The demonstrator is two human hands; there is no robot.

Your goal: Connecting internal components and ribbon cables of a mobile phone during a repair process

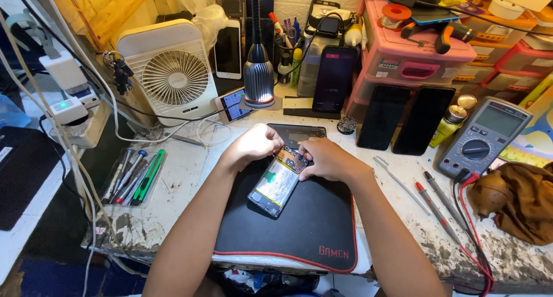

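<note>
Together, both hands (pixel 294 153) grip glossy, opened phone (pixel 279 182).

Scuffed white worktop (pixel 184 176), black red-edged mat (pixel 299 228) at front edge, screwdrivers (pixel 132 176) near left edge, multimeter (pixel 481 137) towards right edge, white fan (pixel 173 72) at back.

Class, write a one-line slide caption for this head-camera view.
Both hands, left and right, grip the top end of an opened smartphone lying on a black red-edged mat.
</note>
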